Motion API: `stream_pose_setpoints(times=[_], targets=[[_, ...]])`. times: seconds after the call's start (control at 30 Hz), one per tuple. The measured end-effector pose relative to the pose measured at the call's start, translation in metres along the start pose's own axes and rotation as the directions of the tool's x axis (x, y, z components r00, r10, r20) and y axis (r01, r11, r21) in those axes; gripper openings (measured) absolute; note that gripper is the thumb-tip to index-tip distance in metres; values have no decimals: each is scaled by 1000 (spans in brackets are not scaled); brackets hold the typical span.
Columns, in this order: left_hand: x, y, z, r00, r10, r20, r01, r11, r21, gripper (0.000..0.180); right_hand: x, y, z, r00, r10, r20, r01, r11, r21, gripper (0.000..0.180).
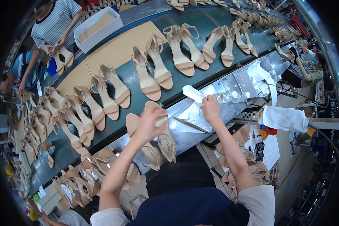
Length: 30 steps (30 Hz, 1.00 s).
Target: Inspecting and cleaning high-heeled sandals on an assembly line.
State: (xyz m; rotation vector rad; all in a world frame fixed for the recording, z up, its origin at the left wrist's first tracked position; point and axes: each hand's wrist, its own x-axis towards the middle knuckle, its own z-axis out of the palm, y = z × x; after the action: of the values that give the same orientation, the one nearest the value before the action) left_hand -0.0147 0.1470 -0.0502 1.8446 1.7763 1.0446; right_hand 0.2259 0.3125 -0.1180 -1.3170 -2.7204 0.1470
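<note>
My left hand [150, 126] is over a pair of beige high-heeled sandals [167, 146] on the metal worktop. Motion smears its fingers, so I cannot tell whether they grip a shoe. The sandals' toes point away from me, their heel ends toward me. Farther right, the fingers of my right hand [211, 108] are closed on a white cloth [193, 93] that sticks out beyond them. Near that hand, a thin pointed brown tool [191, 125] lies on white sheets [186, 115].
Several beige sandals [150, 88] stand in pairs along the green belt [205, 24] beyond the worktop. Clear bottles [229, 96] lie to the right. A white-wrapped arm [284, 118] juts out there. At far left, a person [58, 24] handles sandals beside a white box [98, 30].
</note>
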Motion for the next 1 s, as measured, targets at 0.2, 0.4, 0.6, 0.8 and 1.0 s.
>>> stream_pose_setpoints(times=[0.2,0.4,0.6,0.8,1.0], targets=[[38,5,95,608,18,794,-179,977,115,41,-27,-8,-23,987,146,-74,-113,933,341,22],[55,-15,144,629,-57,775,-201,952,233,43,-54,-16,-107,847,442,-294,-66,637,768,37],[66,-13,167,733,-196,651,66,974,219,63,-120,23,-155,835,537,-122,-423,767,482,41],[78,-26,195,750,-246,614,249,965,82,62,-138,68,-116,919,248,-307,-38,831,555,35],[83,-18,144,666,-282,690,230,958,170,48,-89,77,-84,851,358,383,-153,-528,835,36]])
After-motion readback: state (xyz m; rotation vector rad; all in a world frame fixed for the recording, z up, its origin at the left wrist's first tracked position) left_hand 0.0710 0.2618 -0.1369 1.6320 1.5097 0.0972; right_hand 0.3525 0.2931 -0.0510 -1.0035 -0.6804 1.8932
